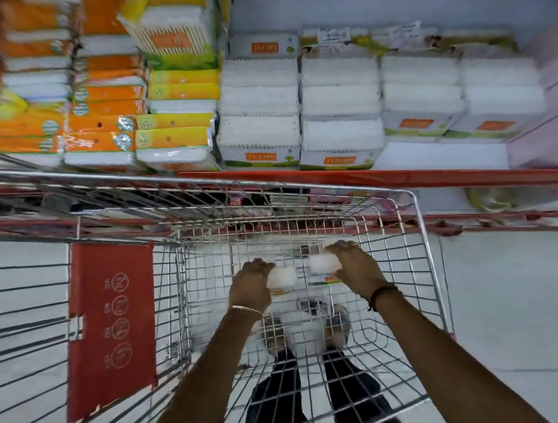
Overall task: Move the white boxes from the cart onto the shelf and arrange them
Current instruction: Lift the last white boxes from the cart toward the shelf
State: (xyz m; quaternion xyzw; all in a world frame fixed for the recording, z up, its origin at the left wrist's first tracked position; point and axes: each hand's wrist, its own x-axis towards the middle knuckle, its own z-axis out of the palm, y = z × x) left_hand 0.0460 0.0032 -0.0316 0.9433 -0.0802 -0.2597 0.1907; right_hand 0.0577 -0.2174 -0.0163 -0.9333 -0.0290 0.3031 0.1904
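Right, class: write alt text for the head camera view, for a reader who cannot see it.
Seen from above, the left hand and right hand each grip a white box inside a wire cart. Ahead, a shelf holds stacked white packs, with orange and yellow packs to their left.

This is a shop aisle, seen from over a wire shopping cart [421, 231] with a red fold-down child-seat flap [110, 325] printed with warning symbols. Beyond it a red-edged retail shelf [439, 173] holds rows of identical white "TULIPS" boxes [261, 123] beside stacked orange-and-yellow packs [107, 126], above a pale tiled floor [521, 306].
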